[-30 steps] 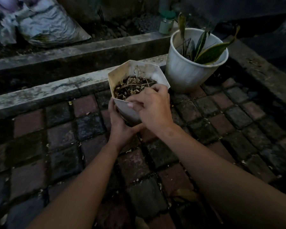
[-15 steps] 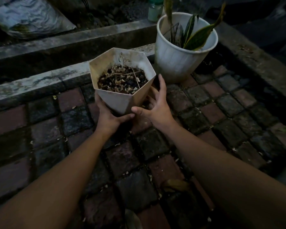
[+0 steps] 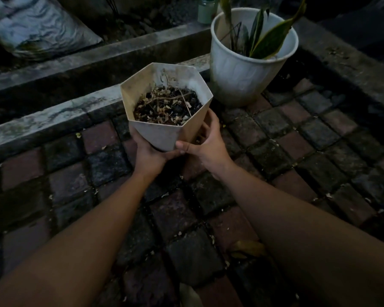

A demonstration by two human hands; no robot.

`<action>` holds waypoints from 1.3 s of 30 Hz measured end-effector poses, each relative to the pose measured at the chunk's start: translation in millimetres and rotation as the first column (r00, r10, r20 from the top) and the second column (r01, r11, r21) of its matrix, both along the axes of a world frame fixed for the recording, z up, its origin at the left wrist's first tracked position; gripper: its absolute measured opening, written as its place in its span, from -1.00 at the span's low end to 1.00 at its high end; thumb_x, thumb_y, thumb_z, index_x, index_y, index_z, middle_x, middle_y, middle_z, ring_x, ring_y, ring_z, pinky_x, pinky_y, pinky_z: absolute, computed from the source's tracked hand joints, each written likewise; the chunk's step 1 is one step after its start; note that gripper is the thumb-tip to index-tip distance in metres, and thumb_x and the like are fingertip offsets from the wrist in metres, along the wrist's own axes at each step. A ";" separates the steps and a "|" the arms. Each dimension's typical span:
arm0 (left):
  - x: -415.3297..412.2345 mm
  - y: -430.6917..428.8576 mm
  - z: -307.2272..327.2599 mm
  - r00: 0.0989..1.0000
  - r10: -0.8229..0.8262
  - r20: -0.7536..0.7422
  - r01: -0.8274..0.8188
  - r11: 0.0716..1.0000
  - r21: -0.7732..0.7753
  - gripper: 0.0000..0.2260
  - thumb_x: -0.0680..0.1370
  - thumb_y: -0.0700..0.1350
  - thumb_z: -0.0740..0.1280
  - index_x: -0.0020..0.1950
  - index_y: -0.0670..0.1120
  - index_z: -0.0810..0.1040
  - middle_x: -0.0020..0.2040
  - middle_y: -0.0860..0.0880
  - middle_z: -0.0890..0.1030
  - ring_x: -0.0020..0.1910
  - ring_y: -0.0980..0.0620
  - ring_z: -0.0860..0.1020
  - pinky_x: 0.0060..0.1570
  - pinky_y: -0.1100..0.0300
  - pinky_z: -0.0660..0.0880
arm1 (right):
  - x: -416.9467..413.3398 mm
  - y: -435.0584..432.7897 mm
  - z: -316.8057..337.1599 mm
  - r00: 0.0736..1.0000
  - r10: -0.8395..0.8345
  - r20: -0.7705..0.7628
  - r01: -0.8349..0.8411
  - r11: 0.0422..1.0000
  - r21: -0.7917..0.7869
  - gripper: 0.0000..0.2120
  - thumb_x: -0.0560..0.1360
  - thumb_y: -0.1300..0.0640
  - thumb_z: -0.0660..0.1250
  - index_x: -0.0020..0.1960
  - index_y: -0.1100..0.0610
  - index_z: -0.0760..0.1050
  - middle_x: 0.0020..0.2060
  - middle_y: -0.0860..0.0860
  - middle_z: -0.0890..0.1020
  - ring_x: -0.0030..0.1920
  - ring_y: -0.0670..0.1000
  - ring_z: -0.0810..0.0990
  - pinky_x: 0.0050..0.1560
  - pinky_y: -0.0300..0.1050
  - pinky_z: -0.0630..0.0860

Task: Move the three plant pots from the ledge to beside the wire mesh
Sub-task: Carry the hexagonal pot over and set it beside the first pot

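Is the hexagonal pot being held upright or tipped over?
Roughly upright. The hexagonal pot has its open rim facing up, with soil and dry twigs inside, between the left hand and right hand.

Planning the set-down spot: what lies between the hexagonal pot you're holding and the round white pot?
In the head view, only a short stretch of bare brick paving separates the hexagonal pot from the round white pot; nothing stands there.
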State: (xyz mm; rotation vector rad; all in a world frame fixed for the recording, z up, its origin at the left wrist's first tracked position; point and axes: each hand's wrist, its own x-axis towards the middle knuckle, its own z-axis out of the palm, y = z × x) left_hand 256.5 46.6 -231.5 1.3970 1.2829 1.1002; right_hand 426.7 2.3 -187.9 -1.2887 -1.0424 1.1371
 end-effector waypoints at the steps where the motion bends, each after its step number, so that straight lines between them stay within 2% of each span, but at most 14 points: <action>1: 0.4 -0.7 2.1 1.000 0.005 0.025 -0.005 1.000 0.001 0.33 0.16 0.05 0.71 0.63 -0.16 -0.16 0.49 -0.11 0.42 0.36 0.03 0.53 0.06 0.55 0.52 | 0.1 0.5 -1.3 1.000 0.016 -0.024 -0.016 1.000 -0.012 0.09 0.27 0.23 0.68 0.57 -0.07 0.07 0.51 0.08 0.37 0.45 -0.01 0.42 0.36 -0.07 0.52; 3: 0.8 -1.8 5.6 0.998 0.003 0.069 -0.004 1.000 0.013 0.31 0.13 0.08 0.68 0.63 -0.16 -0.11 0.49 -0.18 0.42 0.38 -0.02 0.51 0.11 0.49 0.54 | -1.0 2.3 -2.0 0.998 0.042 -0.041 -0.044 0.998 -0.048 0.09 0.31 0.27 0.65 0.60 -0.02 0.03 0.52 0.09 0.36 0.47 0.04 0.40 0.40 0.00 0.48; 6: -1.3 -1.3 10.5 0.996 -0.021 0.083 0.018 0.999 0.039 0.26 0.15 0.06 0.66 0.60 -0.20 -0.07 0.48 -0.22 0.42 0.37 -0.02 0.51 0.12 0.48 0.53 | -5.5 3.0 -3.6 0.996 0.049 -0.069 -0.054 0.997 -0.064 0.10 0.33 0.30 0.63 0.60 -0.01 -0.01 0.53 0.07 0.33 0.35 -0.09 0.45 0.16 -0.33 0.56; 8: -3.6 -0.5 16.1 0.996 -0.038 0.076 0.034 0.998 0.051 0.19 0.13 0.04 0.66 0.56 -0.18 0.03 0.39 -0.09 0.48 0.29 0.17 0.55 0.11 0.48 0.53 | -8.2 1.4 -3.9 0.996 0.025 -0.087 -0.030 0.998 -0.055 0.07 0.34 0.33 0.62 0.59 0.01 0.01 0.52 0.06 0.34 0.31 -0.14 0.46 0.03 -0.43 0.56; 10: -6.9 -1.4 20.1 0.996 -0.037 0.077 0.033 0.998 0.052 0.12 0.12 0.02 0.66 0.52 -0.11 0.11 0.33 0.01 0.50 0.25 0.27 0.57 0.12 0.46 0.54 | -9.6 -1.8 -2.6 0.996 0.007 -0.091 -0.010 0.999 -0.033 0.06 0.34 0.32 0.62 0.61 0.00 0.05 0.50 0.03 0.37 0.38 -0.06 0.45 0.10 -0.39 0.57; 13: -12.2 -8.1 24.8 0.993 -0.016 0.119 0.011 0.999 0.042 0.13 0.10 -0.04 0.67 0.56 -0.18 0.19 0.42 -0.17 0.53 0.36 0.00 0.58 0.23 0.30 0.59 | -12.5 -7.0 -1.0 0.997 0.010 -0.080 -0.010 1.000 0.011 0.00 0.36 0.29 0.61 0.60 -0.02 0.11 0.41 -0.10 0.43 0.31 -0.21 0.48 0.17 -0.37 0.54; 14: -13.4 -11.8 25.6 0.991 -0.011 0.136 0.007 0.999 0.033 0.12 0.09 -0.06 0.67 0.56 -0.19 0.22 0.42 -0.18 0.54 0.36 -0.03 0.59 0.23 0.26 0.60 | -13.6 -9.1 -0.7 0.996 0.016 -0.085 -0.014 1.000 0.025 -0.02 0.37 0.28 0.61 0.59 -0.05 0.13 0.39 -0.12 0.43 0.30 -0.25 0.49 0.18 -0.35 0.54; 17: -16.4 -23.0 28.1 0.984 0.021 0.176 -0.017 1.000 -0.020 0.02 0.09 -0.10 0.67 0.49 -0.01 0.31 0.28 0.10 0.61 0.22 0.27 0.63 0.08 0.31 0.63 | -16.3 -17.8 2.3 0.993 0.015 -0.117 -0.013 1.000 0.022 -0.03 0.34 0.14 0.65 0.54 -0.22 0.16 0.48 -0.01 0.35 0.45 -0.01 0.41 0.39 0.03 0.51; 20: -21.2 -35.5 30.6 0.983 0.005 0.185 0.001 0.999 -0.032 -0.02 0.10 -0.12 0.70 0.43 0.21 0.35 0.22 0.32 0.63 0.22 0.35 0.61 0.02 0.32 0.65 | -16.0 -28.9 6.5 0.973 0.001 -0.231 -0.004 1.000 -0.013 -0.11 0.23 0.02 0.66 0.41 -0.34 0.30 0.46 -0.06 0.39 0.44 0.08 0.45 0.33 0.23 0.55; 24: -25.1 -47.0 39.8 0.980 -0.001 0.201 0.010 0.999 -0.045 0.14 0.09 -0.12 0.71 0.59 0.01 0.25 0.21 0.36 0.64 0.24 0.30 0.62 0.06 0.28 0.66 | -16.5 -41.2 9.4 0.957 -0.010 -0.289 -0.001 0.999 -0.037 -0.23 0.17 -0.04 0.67 0.23 -0.47 0.39 0.31 -0.23 0.49 0.33 -0.01 0.54 0.19 0.18 0.65; 29: -23.8 -47.9 62.4 0.982 -0.011 0.190 0.006 1.000 0.029 0.11 0.08 -0.07 0.72 0.57 0.02 0.29 0.21 0.42 0.60 0.25 0.35 0.59 0.08 0.28 0.65 | -21.0 -39.7 23.5 0.942 -0.018 -0.336 0.022 1.000 0.008 -0.16 0.14 -0.15 0.70 0.30 -0.43 0.38 0.30 -0.25 0.53 0.38 0.06 0.52 0.22 0.25 0.62; 32: -23.8 -41.9 83.6 0.980 0.017 0.198 -0.041 0.992 0.116 0.13 0.10 -0.05 0.70 0.60 -0.07 0.26 0.31 0.31 0.55 0.26 0.42 0.55 0.08 0.38 0.61 | -25.8 -26.3 38.2 0.937 0.017 -0.349 0.011 0.997 0.078 -0.11 0.15 -0.17 0.70 0.37 -0.43 0.34 0.37 -0.25 0.49 0.43 0.06 0.47 0.30 0.27 0.57; 36: -24.7 -33.5 113.1 0.981 0.045 0.191 -0.087 0.972 0.217 0.11 0.19 -0.02 0.69 0.64 0.01 0.21 0.42 0.26 0.49 0.34 0.39 0.51 0.13 0.41 0.58 | -28.2 -5.3 64.7 0.950 0.063 -0.306 -0.011 0.986 0.169 -0.06 0.19 -0.18 0.68 0.46 -0.39 0.30 0.45 -0.14 0.46 0.45 0.06 0.46 0.39 0.26 0.49; 39: -26.5 -25.0 139.2 0.972 0.084 0.221 -0.141 0.957 0.254 0.10 0.21 0.07 0.67 0.65 0.09 0.18 0.47 0.18 0.49 0.41 0.26 0.51 0.28 0.15 0.62 | -23.2 13.6 91.8 0.953 0.106 -0.283 -0.034 0.968 0.247 -0.09 0.19 -0.18 0.68 0.45 -0.35 0.35 0.43 -0.07 0.47 0.42 0.07 0.50 0.23 0.10 0.61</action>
